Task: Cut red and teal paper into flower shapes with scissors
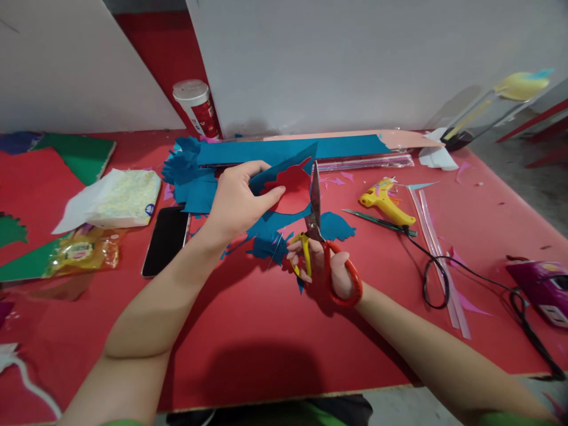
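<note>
My left hand [242, 201] pinches a blue paper sheet [298, 155] with a red paper cutout [295, 192] lying flat against it, thumb on the red side. The cutout has a wavy edge and a thin pointed tip. In my right hand [322, 266] are scissors [314, 220] with one yellow and one red handle loop. Their blades point upward at the right edge of the blue sheet; whether they bite into it I cannot tell. Below lie blue paper scraps [268, 245] and a leaf-shaped blue piece [337, 226].
A yellow glue gun [387, 201], a thin pointed dark tool [377, 222], and a cable [479, 269] running to a purple power socket [544, 290] are at right. A phone [166, 241], tissue pack [128, 198] and green sheet [82, 154] lie left. Behind stands a white-and-red canister [195, 109].
</note>
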Tool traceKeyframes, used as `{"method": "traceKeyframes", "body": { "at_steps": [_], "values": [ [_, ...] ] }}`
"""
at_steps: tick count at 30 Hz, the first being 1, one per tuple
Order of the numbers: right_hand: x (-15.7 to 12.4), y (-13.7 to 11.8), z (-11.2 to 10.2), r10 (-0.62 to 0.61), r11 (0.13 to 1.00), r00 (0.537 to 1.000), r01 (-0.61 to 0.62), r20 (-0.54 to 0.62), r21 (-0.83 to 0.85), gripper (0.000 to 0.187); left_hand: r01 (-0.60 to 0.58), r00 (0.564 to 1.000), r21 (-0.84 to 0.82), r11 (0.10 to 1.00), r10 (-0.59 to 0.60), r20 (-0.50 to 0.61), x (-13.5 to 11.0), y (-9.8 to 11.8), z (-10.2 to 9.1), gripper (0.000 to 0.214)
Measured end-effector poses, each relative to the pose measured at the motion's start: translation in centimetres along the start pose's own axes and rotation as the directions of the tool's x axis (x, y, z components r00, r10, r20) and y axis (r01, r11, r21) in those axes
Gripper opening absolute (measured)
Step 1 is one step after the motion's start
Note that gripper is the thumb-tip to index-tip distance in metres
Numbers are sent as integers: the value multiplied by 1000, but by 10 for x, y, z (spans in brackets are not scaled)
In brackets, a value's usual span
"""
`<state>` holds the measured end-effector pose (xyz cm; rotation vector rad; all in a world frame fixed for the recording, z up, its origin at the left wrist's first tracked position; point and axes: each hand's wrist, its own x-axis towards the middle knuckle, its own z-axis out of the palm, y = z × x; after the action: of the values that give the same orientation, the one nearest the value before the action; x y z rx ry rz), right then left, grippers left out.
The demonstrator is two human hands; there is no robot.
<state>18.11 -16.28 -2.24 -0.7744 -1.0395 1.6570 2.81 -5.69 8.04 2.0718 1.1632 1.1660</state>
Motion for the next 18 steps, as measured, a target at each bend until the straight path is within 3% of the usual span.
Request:
{"method": "traceKeyframes", "body": {
  "at_steps": [10, 18],
  "values": [
    [1, -2, 4, 2, 1000, 1000, -1, -12, 23, 84, -26, 999, 0, 1000, 26, 20, 0, 1, 0, 8],
    [7, -5, 10, -41, 996, 998, 37, 44, 79, 70, 21, 1000, -53, 998, -20, 24, -2, -1, 5, 8]
  ]
}}
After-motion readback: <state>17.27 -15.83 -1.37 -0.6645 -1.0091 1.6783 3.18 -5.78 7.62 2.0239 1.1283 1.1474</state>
